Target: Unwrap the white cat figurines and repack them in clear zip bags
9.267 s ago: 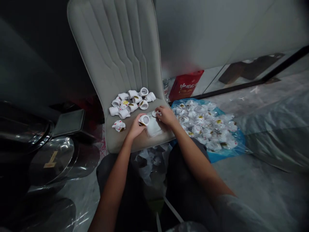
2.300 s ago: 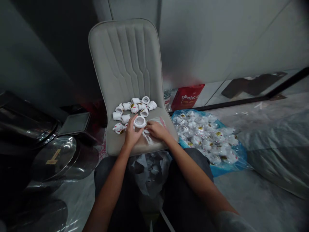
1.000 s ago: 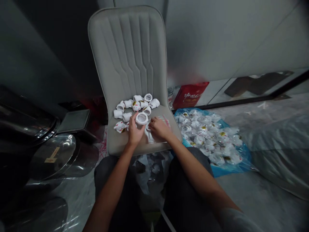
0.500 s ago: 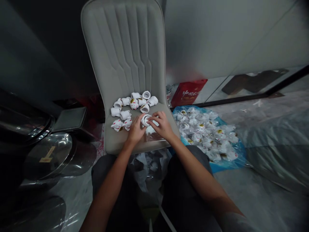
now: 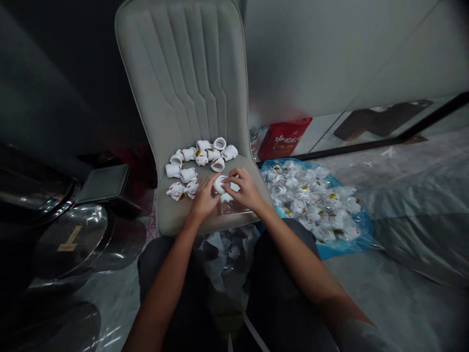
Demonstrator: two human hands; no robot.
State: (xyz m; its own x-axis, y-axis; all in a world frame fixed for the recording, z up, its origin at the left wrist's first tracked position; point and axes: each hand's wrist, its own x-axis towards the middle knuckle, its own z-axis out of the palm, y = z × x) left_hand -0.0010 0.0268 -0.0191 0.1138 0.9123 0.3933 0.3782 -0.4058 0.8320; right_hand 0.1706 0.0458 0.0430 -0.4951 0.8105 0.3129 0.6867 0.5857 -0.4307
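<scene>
The grey padded chair (image 5: 183,73) is the largest thing near the person, its ribbed back standing away from them and its seat towards them. Well to the right of the chair lies a long grey-green covered bulk (image 5: 421,215), its cover creased and slightly shiny. The person's two dark-clothed knees come up at the chair's front edge. On the floor just right of the chair, a blue sheet (image 5: 364,239) carries many white figurines under clear plastic. Left of the chair stands a shiny metal drum (image 5: 75,234), with a tan strip on its lid. Nearer the chair, on that same side, is a dark box (image 5: 104,183) with a pale flat top. A red bag (image 5: 286,138) with pale lettering stands beside the chair's right edge, behind the blue sheet. Under the chair's front edge hangs crumpled clear plastic (image 5: 220,249).

Over the chair's seat are the left hand (image 5: 204,199) and the right hand (image 5: 246,190). A clear packet (image 5: 232,207) lies on the seat below the right hand. Further back and left on the chair's seat lie loose cat figurines (image 5: 188,175), several showing hollow open ends. The held figurine (image 5: 219,184) is above the front half of the chair's seat: the left grip is closed around its side, while the right fingertips touch its upper end. Whether the right grip also pinches something small cannot be told.
</scene>
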